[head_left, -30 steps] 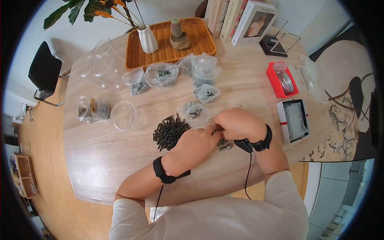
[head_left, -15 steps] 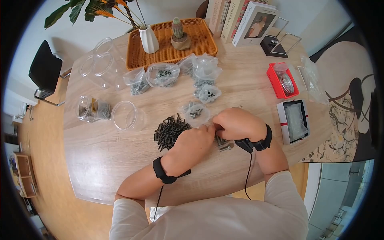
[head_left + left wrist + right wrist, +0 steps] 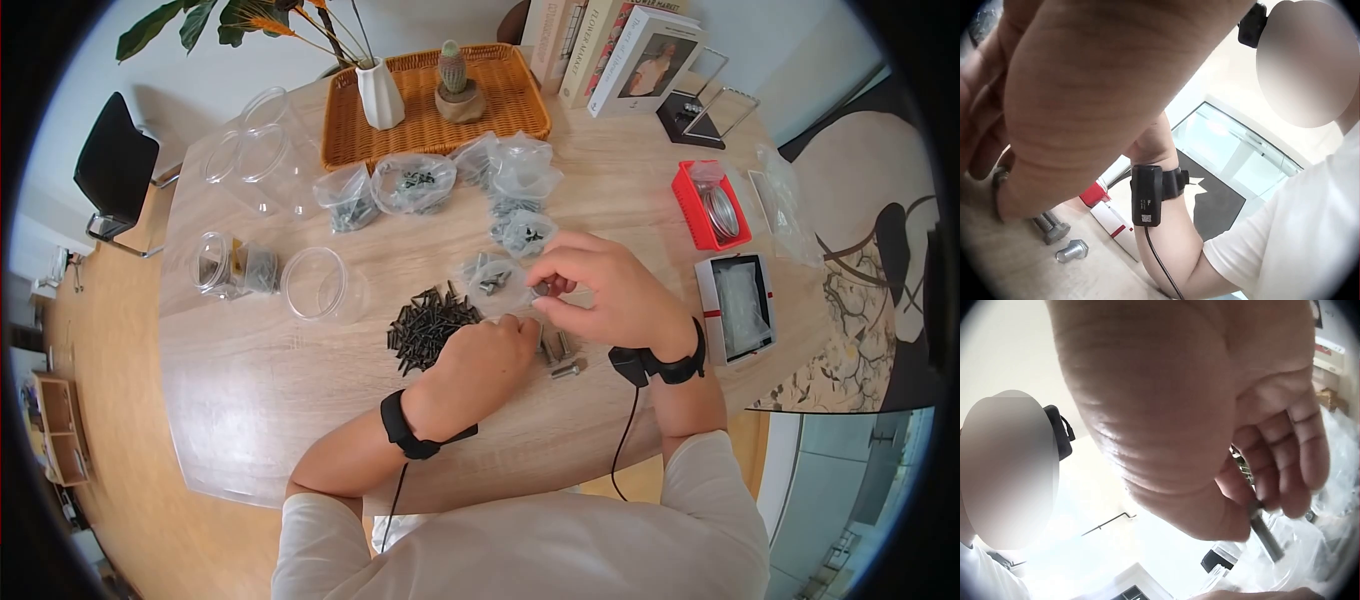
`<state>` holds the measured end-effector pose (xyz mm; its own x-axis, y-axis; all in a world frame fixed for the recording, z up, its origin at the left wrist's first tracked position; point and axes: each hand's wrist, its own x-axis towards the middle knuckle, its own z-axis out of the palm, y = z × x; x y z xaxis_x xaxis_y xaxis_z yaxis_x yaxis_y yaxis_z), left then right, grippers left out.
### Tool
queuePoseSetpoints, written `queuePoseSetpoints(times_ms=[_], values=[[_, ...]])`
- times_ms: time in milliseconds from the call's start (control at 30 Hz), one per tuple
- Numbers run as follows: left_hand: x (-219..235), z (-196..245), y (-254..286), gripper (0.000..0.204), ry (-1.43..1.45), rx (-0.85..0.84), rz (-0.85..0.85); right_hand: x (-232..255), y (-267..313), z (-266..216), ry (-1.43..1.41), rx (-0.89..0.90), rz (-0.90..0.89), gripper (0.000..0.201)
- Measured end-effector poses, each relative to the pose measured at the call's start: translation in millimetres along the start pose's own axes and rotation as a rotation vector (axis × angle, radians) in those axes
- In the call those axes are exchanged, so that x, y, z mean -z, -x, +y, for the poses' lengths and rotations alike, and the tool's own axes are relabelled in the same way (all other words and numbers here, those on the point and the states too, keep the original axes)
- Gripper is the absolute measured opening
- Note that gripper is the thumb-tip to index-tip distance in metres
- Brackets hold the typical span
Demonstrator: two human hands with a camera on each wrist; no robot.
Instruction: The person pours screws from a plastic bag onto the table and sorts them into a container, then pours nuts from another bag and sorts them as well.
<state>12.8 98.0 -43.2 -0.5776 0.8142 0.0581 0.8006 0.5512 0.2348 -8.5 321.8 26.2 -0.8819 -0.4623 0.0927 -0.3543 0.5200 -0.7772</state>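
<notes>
The right hand (image 3: 610, 295), raised over the table, pinches a metal bolt (image 3: 541, 289) between thumb and fingers; the right wrist view shows the bolt's shank (image 3: 1267, 539) sticking out below the fingertips. Lower and to the left, the left hand (image 3: 478, 368) has bent fingers beside several silver bolts (image 3: 565, 370). A bolt part (image 3: 1000, 176) shows by its thumb in the left wrist view; whether it is gripped cannot be told. Black screws (image 3: 425, 330) lie heaped left of the left hand. An open plastic bag with bolts (image 3: 492, 280) sits just beyond the hands.
Bags of hardware (image 3: 415, 183) stand farther back, before a wicker tray (image 3: 420, 75). Clear containers (image 3: 318, 285) are at the left. A red basket (image 3: 708, 205) and a white box (image 3: 737, 307) are at the right; books (image 3: 645, 62) stand behind.
The right hand has risen away from the left hand and turned, with a bolt now visible in its fingers. The left hand has stayed nearly in place. The head view has shifted slightly.
</notes>
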Motion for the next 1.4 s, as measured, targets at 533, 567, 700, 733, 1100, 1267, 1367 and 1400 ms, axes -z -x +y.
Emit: queuePoseSetpoints(times_ms=[533,567,700,733,1100,1267,1367,1400], values=[[-1,1,1,0.010,-0.079,-0.074,0.023,-35,-7,11,0.171,0.238,0.081,0.021],[-1,1,2,0.009,-0.103,-0.082,0.018,-36,-7,11,0.181,0.237,0.076,0.021],[-3,0,1,0.014,-0.102,-0.097,-0.008,-45,-11,19,0.239,0.312,0.104,0.024],[-3,0,1,0.014,-0.103,-0.098,-0.009,-49,-12,19,0.303,0.278,0.173,0.023],[4,1,-1,0.017,-0.065,-0.095,-0.015,-33,-8,11,0.298,0.046,0.234,0.024],[5,0,-1,0.015,-0.054,-0.100,-0.027,-35,-5,18,0.348,-0.023,0.195,0.026],[7,1,-2,0.014,-0.044,-0.098,-0.057,-40,-6,29,0.343,0.012,0.209,0.019],[7,1,-3,0.014,-0.039,-0.093,-0.069,-40,-7,29,0.343,0.007,0.215,0.019]])
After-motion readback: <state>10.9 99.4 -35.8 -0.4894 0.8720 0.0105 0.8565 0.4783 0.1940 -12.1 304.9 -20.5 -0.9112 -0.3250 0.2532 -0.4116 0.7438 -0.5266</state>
